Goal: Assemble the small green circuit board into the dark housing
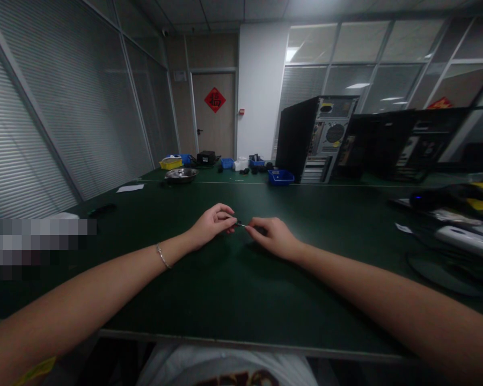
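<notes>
Just above the green table (225,289), my left hand (211,226) pinches a small dark piece (239,222) between thumb and fingertips. My right hand (277,238) is closed at the fingertips on a thin, pale, pin-like piece (243,225), which reaches across to the dark piece. Whether the two pieces are joined or only touching, I cannot tell; both are too small to name. A bracelet (163,256) circles my left wrist.
Beyond my hands stand a metal dish (181,175), a blue tray (280,177), a yellow tray (171,163) and a black computer tower (298,139). On the right lie cables (438,279) and a white power strip (469,242). White paper (130,188) lies at the left.
</notes>
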{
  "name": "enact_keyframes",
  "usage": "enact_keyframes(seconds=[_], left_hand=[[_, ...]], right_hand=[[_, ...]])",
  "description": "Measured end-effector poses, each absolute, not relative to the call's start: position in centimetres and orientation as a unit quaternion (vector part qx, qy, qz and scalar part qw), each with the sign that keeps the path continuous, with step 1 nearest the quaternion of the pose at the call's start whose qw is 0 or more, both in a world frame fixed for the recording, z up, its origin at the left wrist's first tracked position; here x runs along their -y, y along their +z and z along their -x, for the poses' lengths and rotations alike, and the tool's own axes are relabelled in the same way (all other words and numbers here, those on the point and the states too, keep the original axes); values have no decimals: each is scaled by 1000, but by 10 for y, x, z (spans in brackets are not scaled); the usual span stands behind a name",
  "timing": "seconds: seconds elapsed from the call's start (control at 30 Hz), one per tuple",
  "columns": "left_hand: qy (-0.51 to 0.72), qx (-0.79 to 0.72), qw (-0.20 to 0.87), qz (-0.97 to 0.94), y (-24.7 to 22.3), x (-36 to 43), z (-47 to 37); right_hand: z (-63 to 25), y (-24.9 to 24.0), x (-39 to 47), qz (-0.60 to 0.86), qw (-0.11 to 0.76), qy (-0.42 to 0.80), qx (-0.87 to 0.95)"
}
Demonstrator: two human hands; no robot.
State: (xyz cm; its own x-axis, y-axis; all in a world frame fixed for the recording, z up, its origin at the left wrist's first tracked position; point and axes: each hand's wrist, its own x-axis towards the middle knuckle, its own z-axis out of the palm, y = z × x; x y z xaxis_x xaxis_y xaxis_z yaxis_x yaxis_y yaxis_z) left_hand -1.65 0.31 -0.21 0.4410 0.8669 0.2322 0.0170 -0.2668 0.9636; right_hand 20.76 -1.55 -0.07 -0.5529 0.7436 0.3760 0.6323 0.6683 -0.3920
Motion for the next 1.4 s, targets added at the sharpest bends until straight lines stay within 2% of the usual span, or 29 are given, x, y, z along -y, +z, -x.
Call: enact_keyframes(seconds=[0.27, 0.6, 0.9, 1.1, 1.4], left_hand=[[418, -342, 522, -661, 2, -2, 16], [445, -287, 551, -645, -1, -2, 16], [374, -335, 454, -736, -2, -5, 19], [310, -339, 344, -819, 4, 0, 22], [349, -314, 377, -798, 4, 2, 19]], right_hand=[[-208, -1, 13, 377, 252, 110, 884], [-208, 1, 16, 373, 246, 110, 888], [-208, 1, 15, 388, 261, 121, 876], [-208, 3, 16, 395, 265, 132, 869], [-207, 5, 18, 412, 259, 124, 865]])
